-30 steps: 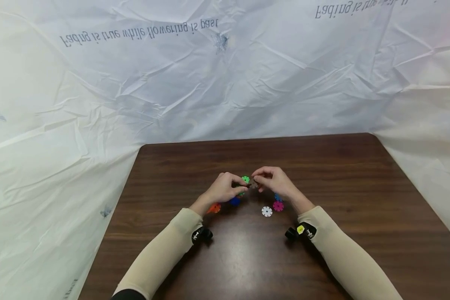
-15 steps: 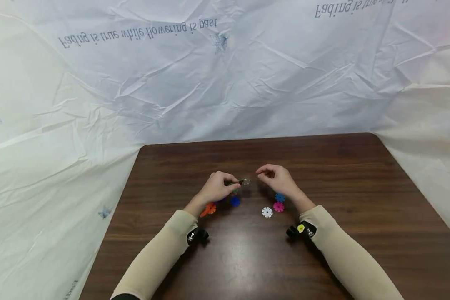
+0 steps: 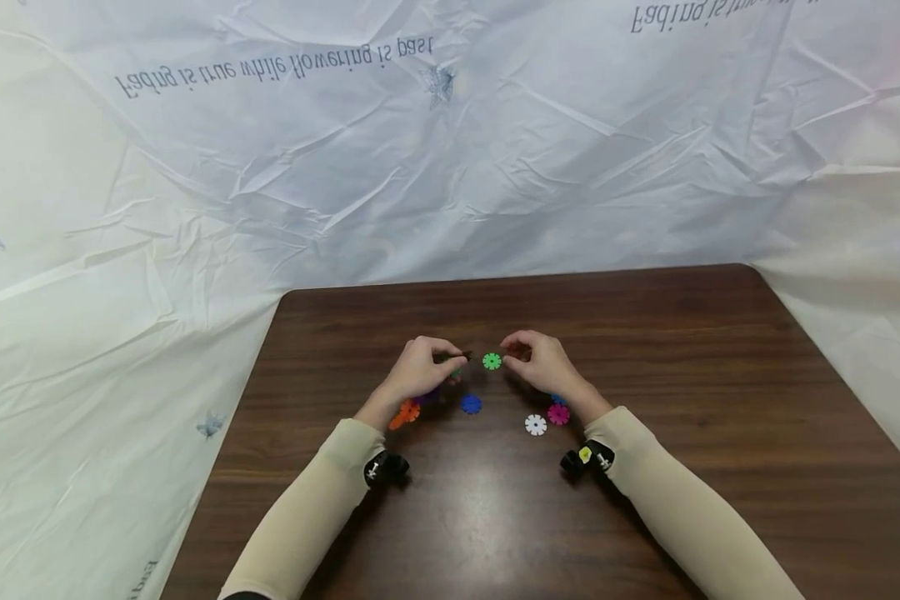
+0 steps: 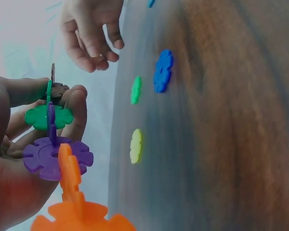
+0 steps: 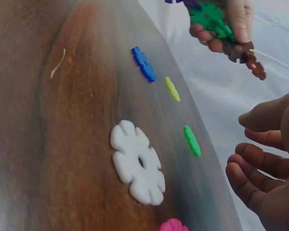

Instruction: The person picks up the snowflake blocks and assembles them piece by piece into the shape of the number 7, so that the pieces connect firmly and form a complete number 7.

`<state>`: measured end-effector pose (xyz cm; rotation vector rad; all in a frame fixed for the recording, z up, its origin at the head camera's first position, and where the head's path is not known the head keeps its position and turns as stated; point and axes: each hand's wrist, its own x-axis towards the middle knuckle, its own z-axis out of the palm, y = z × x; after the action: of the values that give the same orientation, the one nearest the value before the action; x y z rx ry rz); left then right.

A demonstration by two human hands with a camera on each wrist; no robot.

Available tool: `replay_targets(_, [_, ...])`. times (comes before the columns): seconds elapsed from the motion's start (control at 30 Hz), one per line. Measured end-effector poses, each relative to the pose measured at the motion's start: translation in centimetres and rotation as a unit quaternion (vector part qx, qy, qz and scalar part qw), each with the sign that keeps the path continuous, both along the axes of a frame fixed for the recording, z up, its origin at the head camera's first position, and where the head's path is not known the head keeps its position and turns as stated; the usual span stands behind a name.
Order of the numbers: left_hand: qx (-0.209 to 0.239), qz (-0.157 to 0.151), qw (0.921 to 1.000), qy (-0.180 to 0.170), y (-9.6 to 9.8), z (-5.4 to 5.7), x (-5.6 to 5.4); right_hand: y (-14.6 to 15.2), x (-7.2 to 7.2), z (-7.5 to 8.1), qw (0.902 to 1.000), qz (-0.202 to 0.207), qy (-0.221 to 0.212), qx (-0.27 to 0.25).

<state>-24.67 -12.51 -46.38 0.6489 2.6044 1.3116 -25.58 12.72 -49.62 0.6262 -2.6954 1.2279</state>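
My left hand (image 3: 418,368) pinches a chain of interlocked plastic snowflake discs, held above the table. In the left wrist view the chain runs from orange discs (image 4: 82,216) through purple discs (image 4: 41,156) and green discs (image 4: 36,117) to brown discs (image 4: 60,90) at the fingertips. My right hand (image 3: 546,364) holds nothing; its fingers are loosely bent beside a loose bright green disc (image 3: 492,361) on the table. The right wrist view shows the brown end (image 5: 254,66) of the chain projecting past the left fingers toward the right hand.
Loose discs lie on the brown wooden table (image 3: 645,517): dark blue (image 3: 471,404), white (image 3: 536,425), pink (image 3: 558,414) and a lighter blue (image 3: 558,399) partly under the right hand. A yellow disc (image 4: 136,146) shows in both wrist views. A white printed sheet (image 3: 450,167) hangs behind the table.
The hands were together at a brown disc, then parted. My left hand has carried the chain leftward, uncovering the dark blue disc. My right hand drew back, then came left to the green disc.
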Motion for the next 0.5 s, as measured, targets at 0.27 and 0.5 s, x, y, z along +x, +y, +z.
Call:
replay_targets(0.27, [-0.009,0.028,0.9995,-0.006,-0.8,0.4,-0.2,-0.9,-0.3,0.1,0.9998,0.002,-0.001,0.018])
replay_targets(0.5, [-0.004,0.027,0.9996,-0.004,-1.0,0.2,-0.2,-1.6,-0.7,-0.4,0.9989,0.000,-0.009,0.046])
